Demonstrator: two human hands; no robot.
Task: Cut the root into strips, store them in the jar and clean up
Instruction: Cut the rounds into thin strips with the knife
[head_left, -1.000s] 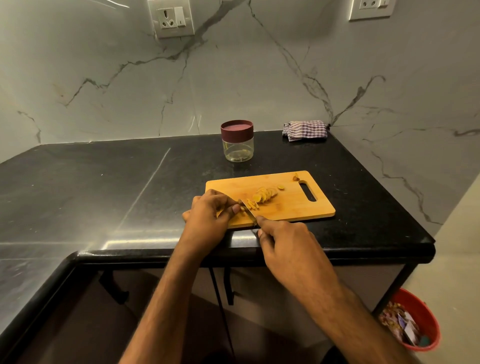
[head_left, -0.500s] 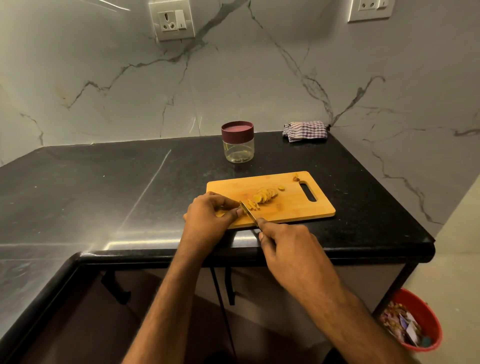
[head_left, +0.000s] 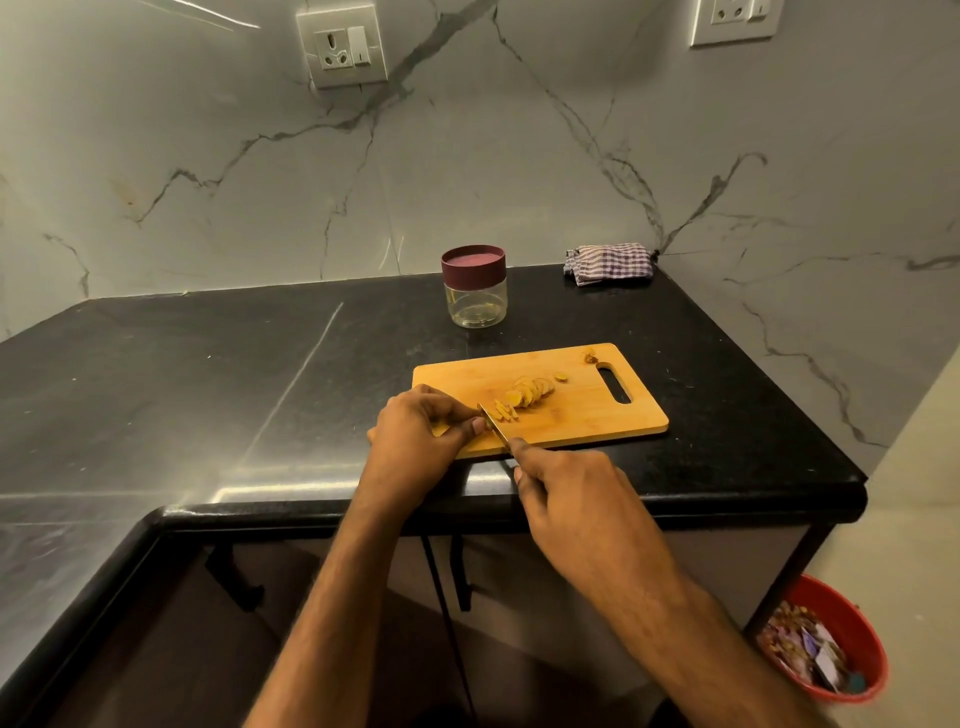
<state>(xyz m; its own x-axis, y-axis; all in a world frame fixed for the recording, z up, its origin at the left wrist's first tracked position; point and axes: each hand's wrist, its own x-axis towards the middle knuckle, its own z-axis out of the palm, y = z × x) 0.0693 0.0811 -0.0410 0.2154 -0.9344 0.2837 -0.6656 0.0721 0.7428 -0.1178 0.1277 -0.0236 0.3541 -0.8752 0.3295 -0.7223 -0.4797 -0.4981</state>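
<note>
On black counter (head_left: 208, 374) | marble wall (head_left: 519, 156) (veined) | red bin (head_left: 852, 639) below

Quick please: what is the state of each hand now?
Left hand: pinches the yellow root piece on the wooden cutting board.
Right hand: grips the small steel-bladed knife.

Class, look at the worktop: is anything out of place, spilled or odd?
Nothing is spilled or damaged. One stray root scrap lies apart from the slices, beside the cutting board handle slot. The jar stands upright, lid on.
</note>
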